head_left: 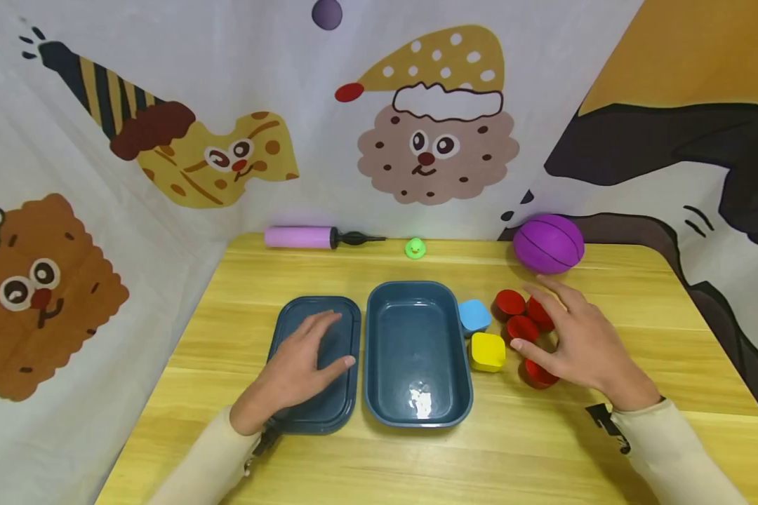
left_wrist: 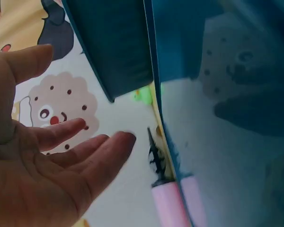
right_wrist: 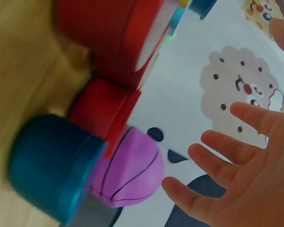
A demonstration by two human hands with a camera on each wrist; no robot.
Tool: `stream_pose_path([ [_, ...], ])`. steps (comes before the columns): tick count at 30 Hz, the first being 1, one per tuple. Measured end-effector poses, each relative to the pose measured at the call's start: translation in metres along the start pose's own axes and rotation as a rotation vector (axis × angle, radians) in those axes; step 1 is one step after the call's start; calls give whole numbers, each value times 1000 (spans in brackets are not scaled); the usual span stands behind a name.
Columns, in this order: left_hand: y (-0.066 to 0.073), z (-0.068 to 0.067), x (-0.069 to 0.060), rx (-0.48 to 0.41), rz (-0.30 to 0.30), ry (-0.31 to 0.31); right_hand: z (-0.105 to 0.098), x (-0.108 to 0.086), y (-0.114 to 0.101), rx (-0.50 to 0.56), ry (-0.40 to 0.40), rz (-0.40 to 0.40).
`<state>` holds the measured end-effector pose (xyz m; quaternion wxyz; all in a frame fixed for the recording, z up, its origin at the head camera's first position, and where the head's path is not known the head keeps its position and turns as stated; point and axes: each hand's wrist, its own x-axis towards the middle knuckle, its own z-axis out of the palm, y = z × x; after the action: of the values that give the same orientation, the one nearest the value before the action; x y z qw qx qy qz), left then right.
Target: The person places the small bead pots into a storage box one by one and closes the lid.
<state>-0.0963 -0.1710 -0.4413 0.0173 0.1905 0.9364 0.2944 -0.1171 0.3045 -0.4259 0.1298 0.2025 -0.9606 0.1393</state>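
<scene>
My left hand (head_left: 293, 372) hovers over a dark blue rectangular lid (head_left: 331, 410), fingers spread and nothing held. To the lid's right stands a dark blue rectangular box (head_left: 417, 351) with its inside exposed. Above a cluster of red round cup-like pieces (head_left: 509, 304) is my right hand (head_left: 584, 347), its fingers apart and holding nothing. A light blue block-like piece (head_left: 474, 317) and a yellow one (head_left: 488, 352) sit between the box and the red pieces. The right wrist view also has a teal round cup (right_wrist: 52, 165), which my hand hides in the head view.
Along the table's back edge lie a pink hand pump (head_left: 300, 237), a small green duck (head_left: 415, 248) and a purple ball (head_left: 548, 244). Behind the wooden table (head_left: 379, 466) hangs a white cloth (head_left: 328, 154) with cartoon prints.
</scene>
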Motion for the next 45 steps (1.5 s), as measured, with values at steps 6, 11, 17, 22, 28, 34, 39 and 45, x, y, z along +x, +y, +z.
stream_pose_path([
  [6, 4, 12, 3, -254, -38, -76, 3, -6, 13, 73, 7, 38],
  [11, 8, 22, 3, -394, -60, -134, 5, -11, 23, 113, -13, 86],
  [17, 8, 30, 5, -501, -70, -181, 7, -18, 40, 191, -48, 140],
  [22, 7, 32, 5, -527, -58, -207, 10, -25, 54, 255, -52, 158],
  [28, 6, 32, 7, -509, -38, -218, 10, -36, 66, 259, -97, 196],
  [34, 9, 27, 9, -496, -32, -234, 8, -43, 74, 242, -134, 186],
  [39, 10, 26, 10, -522, -31, -259, 7, -47, 78, 219, -137, 172],
  [45, 9, 27, 11, -542, -42, -273, 4, -49, 81, 252, -164, 215],
])
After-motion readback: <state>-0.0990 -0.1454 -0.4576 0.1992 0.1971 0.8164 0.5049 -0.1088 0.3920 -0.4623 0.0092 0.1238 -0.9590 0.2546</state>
